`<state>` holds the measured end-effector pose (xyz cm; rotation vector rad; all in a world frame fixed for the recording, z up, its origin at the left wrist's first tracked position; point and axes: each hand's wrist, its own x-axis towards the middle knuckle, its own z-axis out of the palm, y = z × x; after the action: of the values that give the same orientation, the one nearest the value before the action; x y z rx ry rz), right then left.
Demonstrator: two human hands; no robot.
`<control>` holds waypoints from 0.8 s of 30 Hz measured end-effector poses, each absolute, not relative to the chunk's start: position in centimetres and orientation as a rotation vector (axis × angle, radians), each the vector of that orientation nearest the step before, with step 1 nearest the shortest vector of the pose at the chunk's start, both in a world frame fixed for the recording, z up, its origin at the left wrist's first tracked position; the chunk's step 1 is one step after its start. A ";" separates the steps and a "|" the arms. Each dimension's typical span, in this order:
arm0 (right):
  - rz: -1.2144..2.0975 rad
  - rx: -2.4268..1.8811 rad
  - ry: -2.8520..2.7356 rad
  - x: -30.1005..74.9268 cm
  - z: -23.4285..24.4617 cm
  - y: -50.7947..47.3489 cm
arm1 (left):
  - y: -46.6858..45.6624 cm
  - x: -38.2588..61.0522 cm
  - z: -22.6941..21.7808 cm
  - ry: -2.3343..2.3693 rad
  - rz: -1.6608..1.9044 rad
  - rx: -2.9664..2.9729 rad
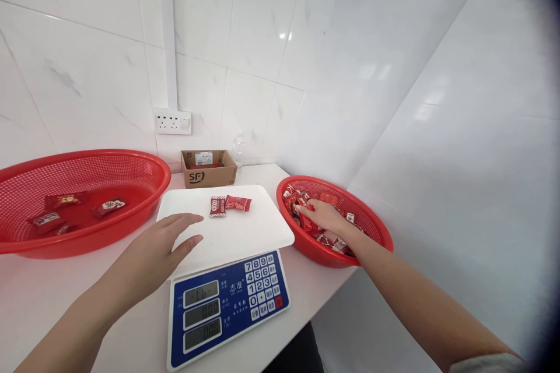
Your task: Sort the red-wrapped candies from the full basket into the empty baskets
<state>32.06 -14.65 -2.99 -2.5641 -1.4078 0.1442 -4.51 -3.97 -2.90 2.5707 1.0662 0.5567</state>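
Note:
My left hand (164, 242) hovers open, fingers stretched out, over the left edge of the white weighing pan (245, 236) of a blue digital scale (227, 306). Two red wrapped candies (230, 205) lie on the pan near its far side. My right hand (321, 215) reaches into a small red mesh basket (371, 227) full of red wrapped candies, its fingers curled down among them. What the fingers grip is hidden.
A large red mesh basket (144, 172) at the left holds several wrapped candies (109, 207). A small open cardboard box (209, 168) stands against the tiled wall, beside a clear plastic bottle (238, 148). A wall socket (174, 122) sits above it. The white counter ends just right of the small basket.

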 end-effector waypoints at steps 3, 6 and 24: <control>0.160 -2.618 -1.401 32.4 -2.5 -14.6 | -3.9 -4.5 -2.9 1.064 0.526 2.572; 0.197 -2.663 -1.435 32.9 -2.3 -14.4 | -4.0 -4.5 -2.9 1.071 0.520 2.574; -0.227 -2.610 -1.532 32.2 -3.6 -12.3 | -4.0 -4.5 -2.8 1.057 0.510 2.595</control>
<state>32.22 -12.29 -3.64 -2.6097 -1.5322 -0.2267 -4.55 -3.98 -2.77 2.5950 1.0572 0.5102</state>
